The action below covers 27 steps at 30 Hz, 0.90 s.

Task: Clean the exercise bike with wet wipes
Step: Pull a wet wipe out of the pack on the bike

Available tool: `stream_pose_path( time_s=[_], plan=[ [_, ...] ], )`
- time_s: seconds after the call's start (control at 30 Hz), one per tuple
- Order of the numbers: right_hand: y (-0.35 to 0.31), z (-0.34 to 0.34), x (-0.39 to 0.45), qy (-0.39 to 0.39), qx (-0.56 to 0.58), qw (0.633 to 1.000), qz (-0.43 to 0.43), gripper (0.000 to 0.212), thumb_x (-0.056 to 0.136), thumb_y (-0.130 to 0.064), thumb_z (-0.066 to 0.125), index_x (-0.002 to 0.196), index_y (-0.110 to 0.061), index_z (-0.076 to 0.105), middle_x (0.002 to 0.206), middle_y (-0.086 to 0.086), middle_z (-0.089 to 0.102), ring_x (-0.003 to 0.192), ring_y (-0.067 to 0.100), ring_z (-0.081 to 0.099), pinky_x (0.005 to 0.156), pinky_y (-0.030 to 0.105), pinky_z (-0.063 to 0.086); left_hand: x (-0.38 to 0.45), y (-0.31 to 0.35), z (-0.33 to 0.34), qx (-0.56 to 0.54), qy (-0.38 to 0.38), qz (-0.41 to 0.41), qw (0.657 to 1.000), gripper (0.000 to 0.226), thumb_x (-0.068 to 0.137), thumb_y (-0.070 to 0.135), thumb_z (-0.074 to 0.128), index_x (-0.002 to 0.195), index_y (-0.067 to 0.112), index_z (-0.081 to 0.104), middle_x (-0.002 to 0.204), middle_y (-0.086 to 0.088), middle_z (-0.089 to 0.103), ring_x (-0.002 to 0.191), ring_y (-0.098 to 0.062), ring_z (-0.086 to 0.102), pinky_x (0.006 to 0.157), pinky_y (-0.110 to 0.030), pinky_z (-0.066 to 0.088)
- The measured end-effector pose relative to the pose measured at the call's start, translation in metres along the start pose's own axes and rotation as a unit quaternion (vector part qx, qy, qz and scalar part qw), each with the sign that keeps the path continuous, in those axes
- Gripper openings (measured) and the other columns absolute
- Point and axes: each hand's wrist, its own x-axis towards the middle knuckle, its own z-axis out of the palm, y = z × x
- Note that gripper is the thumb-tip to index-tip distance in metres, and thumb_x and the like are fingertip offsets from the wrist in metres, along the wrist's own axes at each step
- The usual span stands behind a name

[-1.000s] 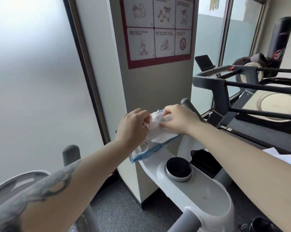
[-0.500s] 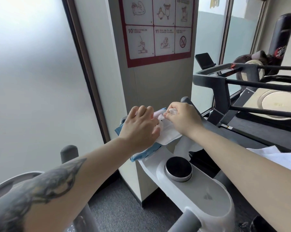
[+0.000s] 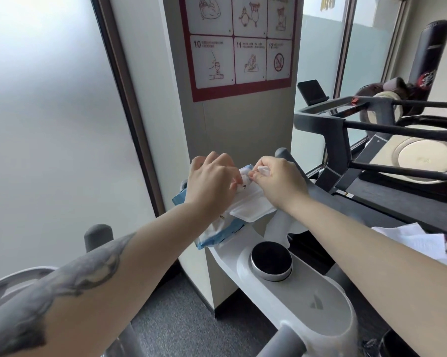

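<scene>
A blue and white wet wipe pack (image 3: 218, 234) lies on the front of the white exercise bike (image 3: 302, 292), its white lid flap (image 3: 253, 208) folded open toward me. My left hand (image 3: 209, 188) rests curled on top of the pack and pinches at its opening. My right hand (image 3: 276, 180) pinches a bit of white wipe (image 3: 261, 169) at the same opening. The two hands nearly touch. A round black knob (image 3: 271, 256) with a silver rim sits on the bike's frame below the pack. A white wipe (image 3: 281, 228) hangs under my right wrist.
A pillar with a red-framed instruction poster (image 3: 240, 47) stands right behind the bike. Frosted glass fills the left. A dark treadmill frame (image 3: 346, 135) stands at right, white tissues (image 3: 413, 240) lie on its deck. Grey handlebar ends (image 3: 99, 234) rise at lower left.
My left hand has slid up along the pack toward its opening. My right hand stays at the opening, pinching the wipe. The lid flap now shows more fully.
</scene>
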Motion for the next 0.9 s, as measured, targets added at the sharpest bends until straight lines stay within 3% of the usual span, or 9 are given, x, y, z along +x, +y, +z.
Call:
stream_pose_path(
  time_s=[0.13, 0.2, 0.3, 0.4, 0.47, 0.6, 0.67, 0.8, 0.9],
  plan=[
    [0.002, 0.003, 0.004, 0.016, 0.0, 1.0, 0.004, 0.025, 0.091, -0.038, 0.058, 0.075, -0.019, 0.06, 0.067, 0.001, 0.063, 0.066, 0.024, 0.06, 0.057, 0.038, 0.052, -0.006, 0.004, 0.004, 0.029, -0.059, 0.043, 0.997, 0.02, 0.095, 0.026, 0.052, 0.103, 0.033, 0.069, 0.124, 0.008, 0.049, 0.124, -0.019, 0.035, 0.113, -0.047, 0.009],
    [0.003, 0.002, 0.004, 0.013, -0.001, 1.0, 0.007, 0.026, 0.091, -0.04, 0.057, 0.076, -0.019, 0.061, 0.068, 0.001, 0.063, 0.066, 0.023, 0.059, 0.059, 0.039, 0.053, -0.006, 0.003, 0.002, 0.009, -0.087, 0.049, 0.995, 0.026, 0.098, 0.028, 0.044, 0.11, 0.034, 0.066, 0.132, 0.008, 0.043, 0.132, -0.016, 0.025, 0.115, -0.051, 0.0],
    [0.002, 0.0, 0.003, 0.004, 0.001, 1.0, 0.005, 0.028, 0.092, -0.043, 0.056, 0.078, -0.018, 0.062, 0.071, 0.003, 0.064, 0.069, 0.024, 0.059, 0.061, 0.039, 0.053, -0.002, -0.007, -0.005, -0.015, -0.12, 0.077, 0.99, 0.025, 0.097, 0.033, 0.046, 0.109, 0.036, 0.068, 0.135, 0.011, 0.042, 0.134, -0.014, 0.02, 0.116, -0.05, -0.004],
    [-0.002, -0.002, 0.003, 0.006, -0.001, 1.0, 0.005, 0.025, 0.089, -0.039, 0.059, 0.078, -0.017, 0.064, 0.071, 0.004, 0.065, 0.071, 0.025, 0.059, 0.062, 0.036, 0.052, -0.002, -0.016, -0.006, -0.037, -0.134, 0.04, 0.989, 0.019, 0.093, 0.038, 0.056, 0.104, 0.039, 0.072, 0.134, 0.014, 0.046, 0.132, -0.014, 0.023, 0.115, -0.055, 0.001],
    [-0.005, -0.002, 0.002, 0.003, 0.005, 1.0, 0.005, 0.024, 0.085, -0.038, 0.061, 0.073, -0.017, 0.063, 0.067, 0.003, 0.065, 0.07, 0.025, 0.061, 0.06, 0.036, 0.052, -0.002, -0.014, -0.003, -0.061, -0.102, -0.004, 0.993, 0.013, 0.087, 0.036, 0.064, 0.093, 0.037, 0.075, 0.126, 0.016, 0.052, 0.127, -0.013, 0.032, 0.112, -0.055, 0.013],
    [-0.008, -0.003, 0.002, -0.01, -0.003, 1.0, -0.026, 0.025, 0.084, -0.041, 0.062, 0.071, -0.021, 0.061, 0.069, 0.0, 0.067, 0.077, 0.022, 0.066, 0.062, 0.036, 0.054, 0.006, -0.006, 0.001, -0.084, -0.041, -0.072, 0.993, 0.006, 0.078, 0.033, 0.073, 0.073, 0.035, 0.069, 0.111, 0.012, 0.056, 0.113, -0.014, 0.045, 0.104, -0.042, 0.029],
    [-0.008, -0.004, 0.002, -0.007, -0.011, 0.999, -0.033, 0.024, 0.086, -0.042, 0.063, 0.073, -0.022, 0.061, 0.07, 0.0, 0.067, 0.077, 0.022, 0.066, 0.06, 0.034, 0.054, 0.01, -0.003, 0.003, -0.076, -0.036, -0.097, 0.992, 0.013, 0.077, 0.033, 0.072, 0.073, 0.033, 0.06, 0.108, 0.009, 0.053, 0.109, -0.015, 0.047, 0.098, -0.037, 0.032],
    [-0.006, 0.0, 0.0, -0.008, 0.034, 0.999, -0.022, 0.04, 0.077, -0.062, 0.063, 0.069, -0.023, 0.06, 0.066, -0.005, 0.067, 0.08, 0.019, 0.068, 0.062, 0.038, 0.054, 0.016, 0.006, 0.011, -0.056, -0.02, -0.113, 0.992, 0.013, 0.077, 0.033, 0.068, 0.079, 0.027, 0.056, 0.097, 0.006, 0.049, 0.102, -0.018, 0.048, 0.09, -0.033, 0.031],
    [-0.006, 0.001, -0.004, -0.004, 0.028, 0.999, -0.017, 0.035, 0.077, -0.062, 0.062, 0.067, -0.028, 0.061, 0.064, -0.007, 0.064, 0.075, 0.019, 0.064, 0.062, 0.037, 0.053, 0.015, 0.009, 0.015, -0.052, -0.009, -0.112, 0.992, 0.013, 0.079, 0.029, 0.064, 0.076, 0.026, 0.052, 0.091, 0.006, 0.051, 0.095, -0.02, 0.049, 0.087, -0.034, 0.034]
  ],
)
